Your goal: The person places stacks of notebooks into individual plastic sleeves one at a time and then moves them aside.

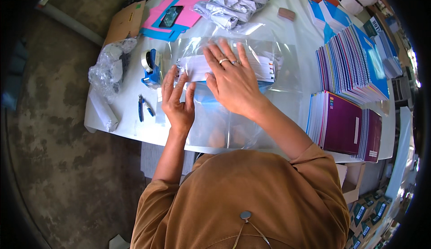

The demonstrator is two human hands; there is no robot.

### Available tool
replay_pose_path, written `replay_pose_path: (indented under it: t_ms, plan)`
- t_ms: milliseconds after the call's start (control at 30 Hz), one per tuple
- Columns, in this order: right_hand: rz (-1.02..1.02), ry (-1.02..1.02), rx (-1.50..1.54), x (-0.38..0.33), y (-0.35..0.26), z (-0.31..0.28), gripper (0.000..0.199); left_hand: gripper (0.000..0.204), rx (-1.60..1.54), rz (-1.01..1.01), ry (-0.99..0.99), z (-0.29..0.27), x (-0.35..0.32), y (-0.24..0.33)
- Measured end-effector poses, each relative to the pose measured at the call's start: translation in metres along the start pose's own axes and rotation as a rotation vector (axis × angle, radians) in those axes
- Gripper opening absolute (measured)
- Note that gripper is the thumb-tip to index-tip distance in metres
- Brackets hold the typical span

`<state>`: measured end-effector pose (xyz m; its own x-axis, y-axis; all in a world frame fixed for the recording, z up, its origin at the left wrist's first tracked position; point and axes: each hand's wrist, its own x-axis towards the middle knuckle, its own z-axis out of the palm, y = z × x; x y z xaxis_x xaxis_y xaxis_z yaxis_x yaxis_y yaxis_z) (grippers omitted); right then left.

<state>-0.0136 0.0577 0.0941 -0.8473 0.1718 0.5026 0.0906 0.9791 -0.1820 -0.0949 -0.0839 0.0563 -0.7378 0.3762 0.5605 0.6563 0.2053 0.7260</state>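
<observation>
A stack of white-paged books with a blue cover showing at the near side lies inside a clear plastic sheet or bag. My right hand rests flat over the stack, fingers stretched and slightly spread, two rings on them. At the stack's left end, my left hand touches the plastic with its fingers apart. Neither hand is closed on anything. The plastic spreads out around the stack and reaches toward the table's near edge.
Left of my hands are a blue tape dispenser, a small cutting tool and crumpled plastic. Pink and blue sheets with a phone lie beyond. Spiral notebooks and purple books stand on the right.
</observation>
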Motion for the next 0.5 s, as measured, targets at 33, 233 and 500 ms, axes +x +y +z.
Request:
replay_pose_path:
  t_ms: [33, 233, 500]
  plan:
    - [-0.013, 0.086, 0.015, 0.005, 0.000, -0.003, 0.053, 0.021, 0.154, 0.123, -0.009, -0.003, 0.003, 0.002]
    - [-0.176, 0.845, 0.179, -0.028, 0.008, -0.029, 0.058, 0.082, -0.066, 0.173, 0.056, -0.009, 0.012, -0.012]
    - [-0.384, 0.202, 0.219, -0.091, -0.022, 0.016, 0.040, 0.046, -0.424, -0.068, 0.052, -0.037, 0.097, 0.016]
